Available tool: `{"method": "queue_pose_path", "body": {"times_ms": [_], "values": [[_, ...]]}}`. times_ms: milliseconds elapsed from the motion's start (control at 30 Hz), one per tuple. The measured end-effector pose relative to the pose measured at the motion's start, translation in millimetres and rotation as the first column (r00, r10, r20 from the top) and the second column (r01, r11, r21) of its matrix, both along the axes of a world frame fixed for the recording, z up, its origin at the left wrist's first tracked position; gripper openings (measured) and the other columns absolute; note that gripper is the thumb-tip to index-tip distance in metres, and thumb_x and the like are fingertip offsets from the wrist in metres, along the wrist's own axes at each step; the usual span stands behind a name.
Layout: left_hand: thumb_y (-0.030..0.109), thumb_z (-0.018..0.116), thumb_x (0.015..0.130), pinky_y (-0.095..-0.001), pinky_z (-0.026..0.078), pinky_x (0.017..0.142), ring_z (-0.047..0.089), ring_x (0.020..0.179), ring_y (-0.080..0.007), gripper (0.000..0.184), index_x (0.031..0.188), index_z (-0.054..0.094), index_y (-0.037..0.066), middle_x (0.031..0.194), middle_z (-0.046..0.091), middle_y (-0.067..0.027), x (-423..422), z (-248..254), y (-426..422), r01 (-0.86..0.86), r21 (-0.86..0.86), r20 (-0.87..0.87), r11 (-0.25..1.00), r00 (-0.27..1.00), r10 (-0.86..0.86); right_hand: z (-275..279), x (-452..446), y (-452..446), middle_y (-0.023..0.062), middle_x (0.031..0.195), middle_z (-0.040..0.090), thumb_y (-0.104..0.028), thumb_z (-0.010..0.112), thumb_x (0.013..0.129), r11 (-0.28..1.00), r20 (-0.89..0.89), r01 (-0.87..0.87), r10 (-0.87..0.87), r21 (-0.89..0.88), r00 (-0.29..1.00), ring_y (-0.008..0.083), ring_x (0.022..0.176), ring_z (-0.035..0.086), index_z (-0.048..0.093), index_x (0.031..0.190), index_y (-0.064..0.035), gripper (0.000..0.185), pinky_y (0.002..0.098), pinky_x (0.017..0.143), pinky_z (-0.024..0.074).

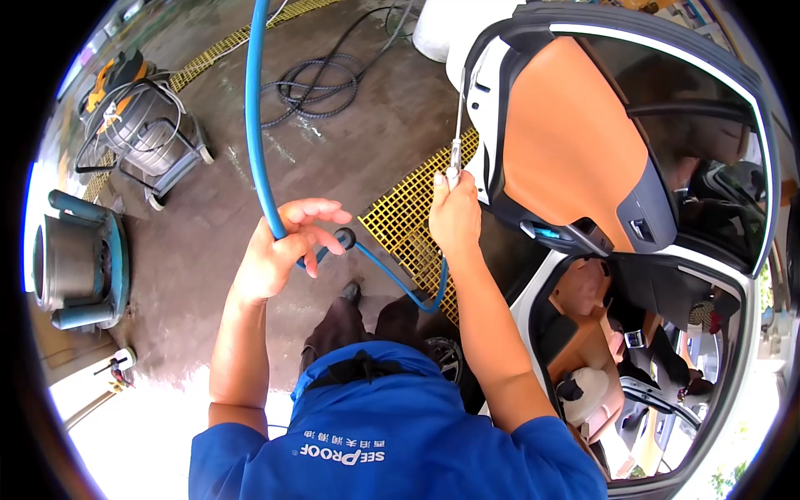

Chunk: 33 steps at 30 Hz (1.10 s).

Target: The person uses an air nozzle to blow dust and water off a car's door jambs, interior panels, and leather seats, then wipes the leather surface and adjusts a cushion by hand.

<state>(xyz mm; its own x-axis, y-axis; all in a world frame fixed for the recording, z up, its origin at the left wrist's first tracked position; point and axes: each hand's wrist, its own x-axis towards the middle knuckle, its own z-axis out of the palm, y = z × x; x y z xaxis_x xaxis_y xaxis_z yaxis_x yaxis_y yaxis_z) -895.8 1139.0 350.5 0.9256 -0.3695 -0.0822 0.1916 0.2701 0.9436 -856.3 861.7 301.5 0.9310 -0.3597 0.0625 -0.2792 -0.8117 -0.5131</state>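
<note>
My right hand [456,218] is closed around the handle of an air blow gun [455,158]. Its long thin nozzle points away from me, alongside the white edge of an open car door [575,142]. A blue air hose [255,108] comes down from the top of the view into my left hand [279,248], lying in the crook of the thumb while the fingers stay loosely spread. Past that hand, the hose curls through a small loop and sags across to the blow gun. Orange trim covers the door's inner panel.
A wet/dry vacuum [150,125] on wheels and a blue-and-grey metal drum-like machine [79,260] stand to the left. A black cable [321,87] lies coiled on the wet floor. Yellow grating [408,221] runs beneath my hands. The car's doorway [542,333] is at the right.
</note>
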Motion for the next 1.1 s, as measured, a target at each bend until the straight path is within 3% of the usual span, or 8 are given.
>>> {"method": "queue_pose_path", "body": {"times_ms": [33, 200, 400, 533, 667, 867, 1067, 1100], "values": [[0.0, 0.046, 0.081, -0.0256, 0.05, 0.05, 0.069, 0.083, -0.0225, 0.042, 0.121, 0.058, -0.003, 0.115, 0.065, -0.0186, 0, 1, -2, 0.002, 0.005, -0.007, 1.0, 1.0, -0.002, -9, 5, -3, 0.03, 0.11, 0.058, -0.044, 0.051, 0.096, 1.0, 0.043, -0.002, 0.001, 0.024, 0.999, 0.0463, 0.097, 0.061, 0.045, 0.12, 0.0013, 0.051, 0.0519, 0.085, 0.0483], [0.001, 0.045, 0.082, -0.0245, 0.049, 0.05, 0.069, 0.083, -0.0223, 0.043, 0.123, 0.057, -0.002, 0.114, 0.065, -0.0184, -4, 4, -8, 0.033, 0.024, 0.031, 0.999, 0.999, -0.034, -72, 9, -30, 0.0287, 0.109, 0.06, -0.046, 0.046, 0.097, 0.989, -0.191, 0.141, -0.129, 0.052, 0.973, 0.044, 0.101, 0.06, 0.048, 0.117, 0.0028, 0.052, 0.0502, 0.088, 0.0481], [0.001, 0.045, 0.082, -0.0242, 0.049, 0.05, 0.069, 0.084, -0.0229, 0.045, 0.125, 0.056, -0.002, 0.115, 0.065, -0.0184, -4, -2, -11, 0.047, -0.002, -0.015, 0.999, 0.999, -0.047, -128, -15, -57, 0.0303, 0.11, 0.06, -0.047, 0.045, 0.097, 0.956, -0.242, 0.288, -0.267, 0.053, 0.933, 0.045, 0.101, 0.06, 0.046, 0.118, 0.0035, 0.054, 0.0498, 0.089, 0.0476], [0.001, 0.045, 0.082, -0.024, 0.049, 0.049, 0.069, 0.084, -0.0227, 0.045, 0.126, 0.056, -0.002, 0.116, 0.064, -0.0184, -2, -4, -17, 0.058, 0.001, -0.024, 0.998, 0.998, -0.058, -154, -29, -78, 0.0326, 0.101, 0.064, -0.051, 0.042, 0.097, 0.96, -0.142, 0.281, -0.279, -0.005, 0.95, 0.0478, 0.097, 0.061, 0.049, 0.113, 0.0058, 0.059, 0.0514, 0.087, 0.0481], [0.001, 0.045, 0.082, -0.0239, 0.048, 0.049, 0.069, 0.084, -0.0227, 0.046, 0.126, 0.056, -0.002, 0.116, 0.064, -0.0185, 0, -5, -23, 0.067, 0.012, -0.037, 0.998, 0.997, -0.066, -170, -33, -103, 0.0333, 0.103, 0.063, -0.049, 0.043, 0.097, 0.921, -0.264, 0.386, -0.362, 0.047, 0.894, 0.0466, 0.099, 0.061, 0.048, 0.114, 0.0077, 0.06, 0.0503, 0.088, 0.0481], [-0.003, 0.044, 0.081, -0.0239, 0.048, 0.049, 0.069, 0.083, -0.0237, 0.046, 0.125, 0.056, -0.003, 0.115, 0.065, -0.0198, -1, -1, -30, 0.055, 0.059, -0.072, 0.997, 0.996, -0.051, -206, -34, -129, 0.0348, 0.105, 0.062, -0.049, 0.042, 0.097, 0.946, -0.387, 0.323, -0.286, 0.033, 0.876, 0.0474, 0.101, 0.061, 0.047, 0.112, 0.0095, 0.061, 0.0498, 0.088, 0.048], [-0.004, 0.043, 0.081, -0.0243, 0.048, 0.048, 0.07, 0.083, -0.0256, 0.044, 0.123, 0.057, -0.004, 0.114, 0.065, -0.0215, -3, 0, -30, 0.01, 0.077, -0.063, 0.997, 0.998, -0.005, -247, -22, -151, 0.0346, 0.102, 0.063, -0.051, 0.042, 0.097, 0.964, -0.42, 0.265, -0.229, 0.027, 0.878, 0.0481, 0.099, 0.061, 0.05, 0.108, 0.0094, 0.062, 0.0504, 0.088, 0.0478], [-0.003, 0.042, 0.081, -0.0242, 0.048, 0.048, 0.07, 0.083, -0.0258, 0.044, 0.123, 0.057, -0.004, 0.114, 0.065, -0.0221, -3, 1, -32, -0.001, 0.111, -0.066, 0.994, 0.998, 0.008, -252, -21, -153, 0.0343, 0.102, 0.063, -0.051, 0.042, 0.097, 0.944, -0.368, 0.327, -0.293, 0.034, 0.883, 0.048, 0.099, 0.061, 0.05, 0.108, 0.0092, 0.062, 0.0505, 0.088, 0.0477]]}}
